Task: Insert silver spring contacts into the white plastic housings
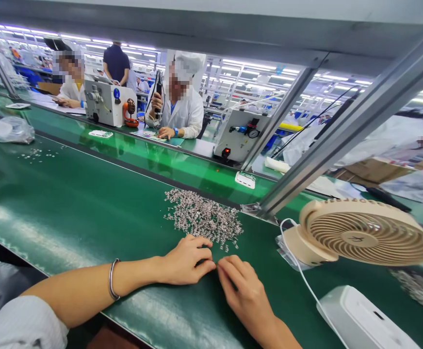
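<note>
A heap of small silvery metal pieces lies loose on the green work surface. At the near edge of the heap is my left hand, its fingers curled and its thumb and forefinger tips close together. My right hand meets it from the right, fingers bent and pressed together, the fingertips almost touching my left thumb. Anything held between the fingertips is too small or too hidden to make out.
A beige fan stands at right, its white cable running past a white box. A metal post rises behind. Far left are a clear plastic bag and scattered small pieces. Across the line, a person in white works.
</note>
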`<control>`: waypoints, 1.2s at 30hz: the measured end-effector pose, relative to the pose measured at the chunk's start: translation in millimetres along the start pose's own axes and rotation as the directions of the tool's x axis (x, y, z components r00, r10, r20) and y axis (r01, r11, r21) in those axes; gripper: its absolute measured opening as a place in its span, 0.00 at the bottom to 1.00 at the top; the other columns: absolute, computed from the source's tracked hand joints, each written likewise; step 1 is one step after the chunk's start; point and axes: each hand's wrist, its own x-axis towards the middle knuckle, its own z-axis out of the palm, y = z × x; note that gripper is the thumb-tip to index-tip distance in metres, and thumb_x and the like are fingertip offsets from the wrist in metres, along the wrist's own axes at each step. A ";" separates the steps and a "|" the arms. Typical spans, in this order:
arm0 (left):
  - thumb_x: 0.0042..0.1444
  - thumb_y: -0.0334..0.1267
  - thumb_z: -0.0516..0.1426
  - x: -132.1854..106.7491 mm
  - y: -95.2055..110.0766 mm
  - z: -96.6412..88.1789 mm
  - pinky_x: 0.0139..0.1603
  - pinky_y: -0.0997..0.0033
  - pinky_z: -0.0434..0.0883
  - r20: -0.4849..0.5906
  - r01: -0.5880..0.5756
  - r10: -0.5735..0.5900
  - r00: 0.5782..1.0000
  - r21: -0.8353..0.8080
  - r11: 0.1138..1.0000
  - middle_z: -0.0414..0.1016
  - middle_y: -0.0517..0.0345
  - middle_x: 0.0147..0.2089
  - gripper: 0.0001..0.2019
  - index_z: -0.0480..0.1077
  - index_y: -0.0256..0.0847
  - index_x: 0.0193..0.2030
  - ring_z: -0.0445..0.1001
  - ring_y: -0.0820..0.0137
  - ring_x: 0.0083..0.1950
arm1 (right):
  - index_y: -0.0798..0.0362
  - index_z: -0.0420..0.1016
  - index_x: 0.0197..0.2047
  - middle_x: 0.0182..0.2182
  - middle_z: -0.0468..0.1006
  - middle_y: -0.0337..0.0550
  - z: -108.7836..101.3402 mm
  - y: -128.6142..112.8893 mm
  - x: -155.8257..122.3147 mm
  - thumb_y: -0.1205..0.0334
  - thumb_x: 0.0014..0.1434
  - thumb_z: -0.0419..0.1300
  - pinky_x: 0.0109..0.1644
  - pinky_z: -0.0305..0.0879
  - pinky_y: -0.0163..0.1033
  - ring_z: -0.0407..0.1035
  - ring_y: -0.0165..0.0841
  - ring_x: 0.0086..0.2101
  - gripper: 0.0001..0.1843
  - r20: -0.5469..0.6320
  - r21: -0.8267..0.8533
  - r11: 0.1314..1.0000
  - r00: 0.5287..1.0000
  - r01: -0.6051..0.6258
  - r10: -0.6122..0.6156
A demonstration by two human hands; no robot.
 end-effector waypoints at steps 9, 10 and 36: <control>0.59 0.44 0.48 -0.2 -4.5 -7.9 0.53 0.59 0.61 0.055 -0.044 0.041 0.998 0.051 0.998 0.71 0.50 0.49 0.13 0.71 0.40 0.36 0.68 0.63 0.51 | 0.54 0.75 0.29 0.40 0.70 0.52 -41.5 63.2 -12.4 0.63 0.55 0.55 0.44 0.59 0.45 0.66 0.41 0.42 0.09 -0.101 -0.402 0.684 0.772 -0.609 0.628; 0.59 0.44 0.48 0.7 -7.1 -8.2 0.53 0.58 0.61 0.059 -0.051 0.048 0.997 0.054 0.997 0.71 0.50 0.49 0.14 0.70 0.40 0.37 0.68 0.63 0.51 | 0.54 0.76 0.29 0.41 0.70 0.53 -46.0 66.2 -15.9 0.64 0.54 0.56 0.46 0.59 0.46 0.66 0.42 0.43 0.08 -0.099 -0.427 0.605 0.700 -0.672 0.707; 0.61 0.46 0.45 2.5 -21.5 0.8 0.47 0.58 0.63 0.056 -0.124 0.119 0.991 0.102 0.987 0.73 0.53 0.44 0.16 0.68 0.41 0.35 0.69 0.63 0.43 | 0.51 0.76 0.41 0.42 0.71 0.55 -103.5 71.7 -37.9 0.62 0.57 0.50 0.46 0.58 0.56 0.67 0.48 0.44 0.15 -0.069 -0.733 0.053 0.152 -0.678 0.986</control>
